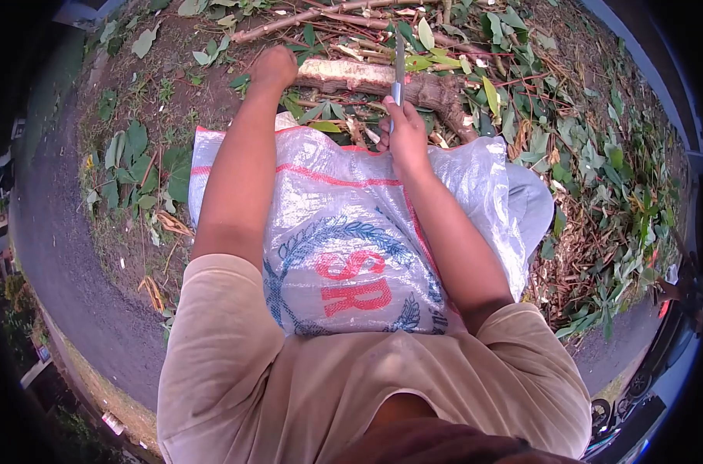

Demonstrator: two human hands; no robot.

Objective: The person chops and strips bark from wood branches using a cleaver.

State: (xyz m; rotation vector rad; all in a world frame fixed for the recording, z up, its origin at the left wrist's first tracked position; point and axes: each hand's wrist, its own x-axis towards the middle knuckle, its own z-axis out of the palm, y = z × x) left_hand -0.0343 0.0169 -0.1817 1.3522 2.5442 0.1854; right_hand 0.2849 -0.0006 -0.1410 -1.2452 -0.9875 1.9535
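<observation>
A thick, partly peeled branch [343,75] lies crosswise ahead of me, pale on its left part and brown-barked on the right. My left hand [274,69] is closed at the branch's left end, its fingers wrapped round it. A knife [398,81] points away from me, its blade passing over the branch. The handle is in my right hand [406,135], just on the near side of the wood. Over my lap spreads a translucent woven sack [340,209] with red and blue print.
Thin cut branches [328,14] lie beyond the thick one. Green leaves and twigs [591,162] cover the ground at the right, with wood shavings [564,255] nearer me. A paved road [65,224] curves along the left.
</observation>
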